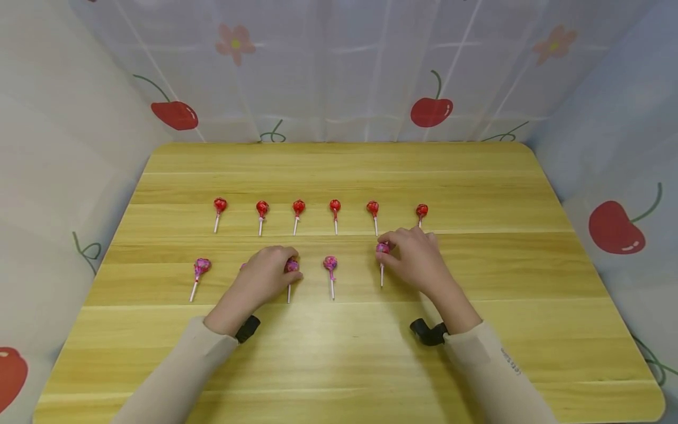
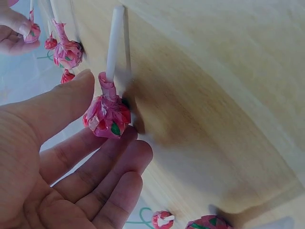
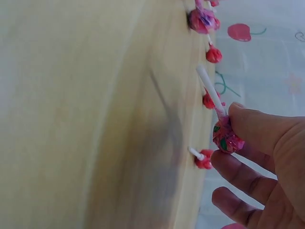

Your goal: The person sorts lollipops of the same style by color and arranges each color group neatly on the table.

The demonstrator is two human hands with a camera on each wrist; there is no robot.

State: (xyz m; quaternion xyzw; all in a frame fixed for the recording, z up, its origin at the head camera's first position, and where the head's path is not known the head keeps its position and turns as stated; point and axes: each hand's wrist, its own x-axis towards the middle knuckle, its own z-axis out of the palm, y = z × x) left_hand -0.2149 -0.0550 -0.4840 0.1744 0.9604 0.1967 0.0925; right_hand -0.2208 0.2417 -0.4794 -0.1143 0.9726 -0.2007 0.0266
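Observation:
My left hand (image 1: 267, 272) has its thumb and fingers curled round the head of a pink-wrapped lollipop (image 2: 108, 117), whose white stick points toward the near edge. The stick lies close to its shadow on the table. My right hand (image 1: 415, 259) pinches another pink lollipop (image 3: 226, 136) by its wrapped head, its shadow well apart from it in the right wrist view. Between the hands lies a pink lollipop (image 1: 331, 263). Left of my left hand is another pink lollipop (image 1: 202, 267), and one more (image 1: 243, 266) is mostly hidden behind that hand.
Several red lollipops, from the leftmost (image 1: 219, 205) to the rightmost (image 1: 421, 209), form a row farther back, sticks toward me. The wooden table (image 1: 339, 365) has rounded corners. Curtains (image 1: 328, 70) with cherry prints stand behind it and at both sides.

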